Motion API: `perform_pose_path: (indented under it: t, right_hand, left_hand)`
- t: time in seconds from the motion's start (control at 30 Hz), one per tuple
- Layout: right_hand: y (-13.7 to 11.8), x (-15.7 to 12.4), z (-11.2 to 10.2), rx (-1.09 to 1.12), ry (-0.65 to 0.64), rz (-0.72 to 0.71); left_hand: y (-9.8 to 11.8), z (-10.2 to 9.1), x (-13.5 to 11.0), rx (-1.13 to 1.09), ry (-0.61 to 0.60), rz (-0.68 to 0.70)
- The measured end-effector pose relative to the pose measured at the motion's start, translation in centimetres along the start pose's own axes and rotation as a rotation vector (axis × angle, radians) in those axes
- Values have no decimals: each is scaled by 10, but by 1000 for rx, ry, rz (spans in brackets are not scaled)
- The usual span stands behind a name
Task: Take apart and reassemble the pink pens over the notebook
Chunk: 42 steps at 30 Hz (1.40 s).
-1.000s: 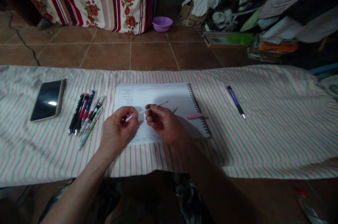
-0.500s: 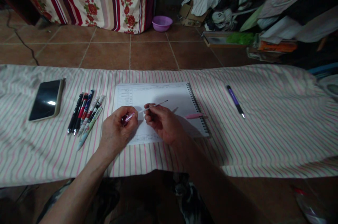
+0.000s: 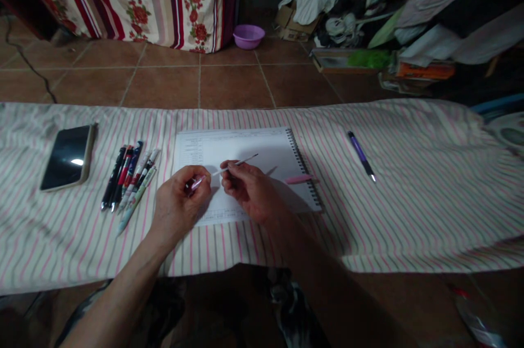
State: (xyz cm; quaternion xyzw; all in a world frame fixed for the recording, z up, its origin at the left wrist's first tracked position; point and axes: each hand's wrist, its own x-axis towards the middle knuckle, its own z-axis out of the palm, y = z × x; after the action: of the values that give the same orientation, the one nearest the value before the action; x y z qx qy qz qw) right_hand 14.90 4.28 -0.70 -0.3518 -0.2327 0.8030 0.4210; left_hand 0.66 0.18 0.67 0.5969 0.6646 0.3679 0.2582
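Observation:
Pinched in my left hand [image 3: 182,195] is a pink pen barrel [image 3: 197,183], partly hidden by the fingers. My right hand [image 3: 249,189] grips a thin pen refill [image 3: 248,160] between thumb and fingers, its dark tip pointing up and to the right. The refill's pale rear end reaches toward the left hand; whether it enters the barrel I cannot tell. Both hands hover over an open spiral notebook [image 3: 245,140] with printed lines along its edges. A pink pen part [image 3: 298,179] lies by the notebook's spiral binding, right of my right hand.
Several pens [image 3: 133,178] lie side by side on the striped cloth [image 3: 409,200] to the left, beside a phone [image 3: 67,157]. A purple pen [image 3: 361,155] rests alone on the right. Beyond the cloth, a purple basin [image 3: 249,36] stands on the tiled floor.
The view has shifted slightly, moving everything a little to the left in the picture. Both hands keep nearly the same pose, still holding the pen barrel and the refill.

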Motion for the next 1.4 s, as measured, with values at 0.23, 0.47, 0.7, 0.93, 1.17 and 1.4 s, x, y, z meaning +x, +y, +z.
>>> perform_pose_path:
  t: [0.23, 0.47, 0.7, 0.93, 1.17, 1.4]
  right_hand:
    - [1, 1, -1, -12, -10, -11]
    - [2, 1, 0, -9, -17, -36]
    - [2, 0, 1, -37, -11, -50]
    - [0, -1, 3, -70, -22, -80]
    - [1, -1, 4, -95, -33, -114]
    - [1, -1, 3, -107, -11, -134]
  left_hand:
    - [-1, -1, -1, 34, 2, 44]
    - [-2, -1, -1, 100, 17, 107]
    - [-2, -2, 0, 94, 11, 128]
    - [-2, -3, 0, 93, 18, 119]
    - [0, -2, -1, 109, 21, 122]
    - [1, -3, 0, -13, 12, 31]
